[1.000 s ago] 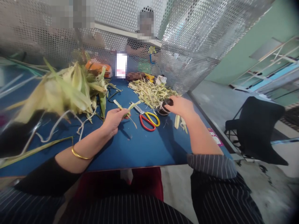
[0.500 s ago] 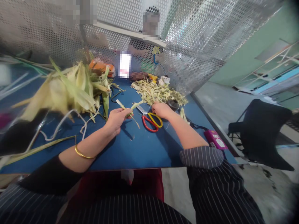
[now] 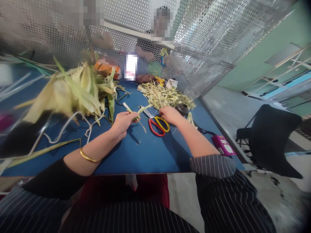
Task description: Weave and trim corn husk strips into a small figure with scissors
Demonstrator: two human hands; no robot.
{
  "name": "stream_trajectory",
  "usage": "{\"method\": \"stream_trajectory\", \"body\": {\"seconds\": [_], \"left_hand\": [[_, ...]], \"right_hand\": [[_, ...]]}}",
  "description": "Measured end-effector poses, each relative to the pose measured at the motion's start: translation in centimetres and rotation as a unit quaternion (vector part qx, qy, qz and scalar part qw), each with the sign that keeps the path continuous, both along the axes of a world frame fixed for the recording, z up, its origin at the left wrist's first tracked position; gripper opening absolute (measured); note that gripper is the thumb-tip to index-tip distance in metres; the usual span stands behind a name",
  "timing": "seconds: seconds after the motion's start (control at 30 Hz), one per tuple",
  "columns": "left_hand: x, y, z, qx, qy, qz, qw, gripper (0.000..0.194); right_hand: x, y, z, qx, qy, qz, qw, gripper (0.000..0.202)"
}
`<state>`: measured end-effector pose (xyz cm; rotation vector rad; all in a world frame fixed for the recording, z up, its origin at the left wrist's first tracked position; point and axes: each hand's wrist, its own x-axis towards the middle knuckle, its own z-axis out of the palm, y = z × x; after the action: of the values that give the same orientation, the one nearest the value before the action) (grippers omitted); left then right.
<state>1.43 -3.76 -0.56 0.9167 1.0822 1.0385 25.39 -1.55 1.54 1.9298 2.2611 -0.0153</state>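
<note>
My left hand (image 3: 124, 123) is closed on several pale green corn husk strips (image 3: 144, 109), whose ends stick out past the thumb and fingertips. Just right of them, a pair of scissors (image 3: 159, 125) with one red and one yellow handle lies on the blue table (image 3: 150, 155). Beyond the yellow handle is my right hand (image 3: 170, 115), at the near edge of a heap of husk clippings (image 3: 166, 94). Its fingers are pressed together, and whatever is between them is hidden. Beside its wrist stands a small dark round object (image 3: 182, 109).
A large bundle of corn husks (image 3: 80, 87) lies at the left, with white cord (image 3: 62, 127) before it. An orange packet (image 3: 107, 68) and a lit phone (image 3: 131, 66) are at the back. A purple pack (image 3: 223, 145) sits at the right edge. Behind the perforated screen (image 3: 204, 48) is another person.
</note>
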Motion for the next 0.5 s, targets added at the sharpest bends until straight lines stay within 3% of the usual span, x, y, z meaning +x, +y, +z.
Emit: {"method": "stream_trajectory", "body": {"seconds": [0.23, 0.37, 0.5], "left_hand": [[-0.1, 0.0, 0.1, 0.001, 0.004, -0.001, 1.0, 0.016], [0.0, -0.1, 0.2, 0.007, -0.008, -0.002, 1.0, 0.016], [0.0, -0.2, 0.2, 0.015, -0.022, -0.004, 1.0, 0.016]], "right_hand": [[-0.4, 0.2, -0.6, -0.004, -0.022, -0.019, 1.0, 0.018], [-0.3, -0.7, -0.8, 0.049, -0.002, -0.054, 0.997, 0.031], [-0.2, -1.9, -0.4, 0.128, 0.094, -0.1, 0.982, 0.026]]}}
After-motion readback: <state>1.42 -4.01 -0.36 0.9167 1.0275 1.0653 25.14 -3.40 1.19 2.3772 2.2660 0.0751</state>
